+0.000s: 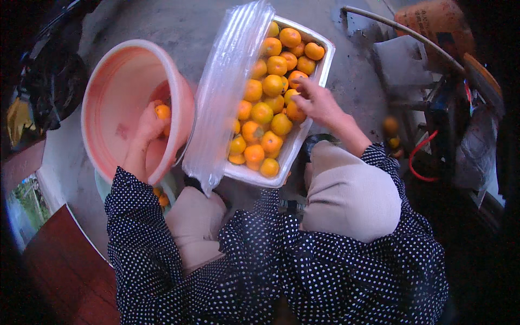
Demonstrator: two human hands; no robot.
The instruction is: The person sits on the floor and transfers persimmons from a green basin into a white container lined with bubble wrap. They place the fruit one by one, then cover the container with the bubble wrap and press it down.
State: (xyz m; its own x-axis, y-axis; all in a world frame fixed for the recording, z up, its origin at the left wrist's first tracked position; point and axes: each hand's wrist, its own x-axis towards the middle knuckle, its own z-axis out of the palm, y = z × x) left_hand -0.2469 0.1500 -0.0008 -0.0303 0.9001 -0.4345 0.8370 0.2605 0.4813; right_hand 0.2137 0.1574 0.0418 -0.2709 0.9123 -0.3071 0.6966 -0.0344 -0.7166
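My left hand reaches inside a tilted pink plastic bucket, its fingers around an orange persimmon. Part of another orange fruit shows just below that hand. To the right of the bucket, a white foam box holds several layers of orange and yellowish persimmons. Clear plastic sheeting drapes over the box's left side and blurs the fruit beneath. Over the box's right side hovers my right hand, fingers apart and close to the fruit; whether a fingertip touches one I cannot tell.
Beside my left sleeve, a pale green container with orange fruit sits partly under the bucket. On the right are a whitish plastic jug, a red hose and an orange-brown sack. A black bag lies far left.
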